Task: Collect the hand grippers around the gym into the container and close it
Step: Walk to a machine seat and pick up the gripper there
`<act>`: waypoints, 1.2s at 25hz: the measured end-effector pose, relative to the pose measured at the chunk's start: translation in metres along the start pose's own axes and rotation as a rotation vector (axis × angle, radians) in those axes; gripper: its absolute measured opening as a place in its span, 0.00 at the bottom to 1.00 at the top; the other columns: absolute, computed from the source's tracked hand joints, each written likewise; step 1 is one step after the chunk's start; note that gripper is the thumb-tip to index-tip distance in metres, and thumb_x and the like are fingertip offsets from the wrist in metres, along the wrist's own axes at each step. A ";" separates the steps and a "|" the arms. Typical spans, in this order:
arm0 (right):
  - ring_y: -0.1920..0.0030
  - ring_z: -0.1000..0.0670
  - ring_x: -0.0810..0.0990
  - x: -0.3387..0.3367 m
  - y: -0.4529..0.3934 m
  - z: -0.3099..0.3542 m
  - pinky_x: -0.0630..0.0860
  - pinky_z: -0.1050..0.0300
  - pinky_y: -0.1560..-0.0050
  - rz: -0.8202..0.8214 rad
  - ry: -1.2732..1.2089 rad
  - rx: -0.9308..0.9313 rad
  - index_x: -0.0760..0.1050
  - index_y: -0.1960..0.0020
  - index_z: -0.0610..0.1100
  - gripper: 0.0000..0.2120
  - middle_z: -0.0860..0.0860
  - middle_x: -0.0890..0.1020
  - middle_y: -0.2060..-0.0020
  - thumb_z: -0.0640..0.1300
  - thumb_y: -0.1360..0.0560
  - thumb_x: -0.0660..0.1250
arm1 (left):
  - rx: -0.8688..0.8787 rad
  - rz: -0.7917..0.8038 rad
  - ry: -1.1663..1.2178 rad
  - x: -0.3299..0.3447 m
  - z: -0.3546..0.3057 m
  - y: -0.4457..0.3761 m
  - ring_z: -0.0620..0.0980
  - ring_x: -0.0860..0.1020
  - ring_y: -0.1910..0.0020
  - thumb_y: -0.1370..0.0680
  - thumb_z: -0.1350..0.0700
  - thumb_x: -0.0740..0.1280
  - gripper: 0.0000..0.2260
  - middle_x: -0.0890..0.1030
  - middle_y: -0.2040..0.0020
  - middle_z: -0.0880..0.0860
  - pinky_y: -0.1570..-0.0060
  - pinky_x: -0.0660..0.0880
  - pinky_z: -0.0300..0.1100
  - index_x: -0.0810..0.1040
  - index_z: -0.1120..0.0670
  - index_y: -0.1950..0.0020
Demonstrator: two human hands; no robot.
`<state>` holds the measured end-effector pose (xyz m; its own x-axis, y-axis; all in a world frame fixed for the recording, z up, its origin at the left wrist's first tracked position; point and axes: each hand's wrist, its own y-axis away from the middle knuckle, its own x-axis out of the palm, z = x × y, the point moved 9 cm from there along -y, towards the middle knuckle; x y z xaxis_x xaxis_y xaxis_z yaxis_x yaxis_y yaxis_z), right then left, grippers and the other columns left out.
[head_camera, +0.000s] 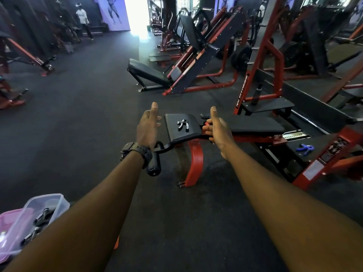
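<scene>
A black hand gripper lies on the black pad at the near end of a red-framed bench. My left hand is stretched out just left of that pad, fingers apart, holding nothing. My right hand is just right of the pad, also with fingers apart and nothing in it. A blue hand gripper lies on the floor under the bench at the right. At the bottom left stands a clear plastic container with black hand grippers inside, and a pink lid next to it.
Red and black gym machines fill the right side and the far left. A padded roller handle juts from the bench toward me. A wide strip of dark floor runs ahead. A person stands far off at the upper left.
</scene>
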<state>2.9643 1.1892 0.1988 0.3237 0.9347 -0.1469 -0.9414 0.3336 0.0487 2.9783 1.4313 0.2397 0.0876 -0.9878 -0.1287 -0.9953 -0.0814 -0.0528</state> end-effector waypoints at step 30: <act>0.39 0.39 0.80 0.192 -0.570 -0.229 0.73 0.50 0.44 0.088 0.511 0.279 0.73 0.46 0.47 0.17 0.42 0.84 0.44 0.60 0.22 0.68 | -0.243 -0.037 -0.020 0.133 0.243 -0.552 0.50 0.80 0.45 0.33 0.24 0.52 0.29 0.81 0.45 0.49 0.34 0.74 0.59 0.76 0.43 0.49</act>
<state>3.5414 1.1500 -0.0835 0.0934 0.8061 -0.5844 -0.8798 0.3416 0.3306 3.5493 1.3775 0.0112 0.1225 -0.9810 -0.1507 -0.9720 -0.1493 0.1813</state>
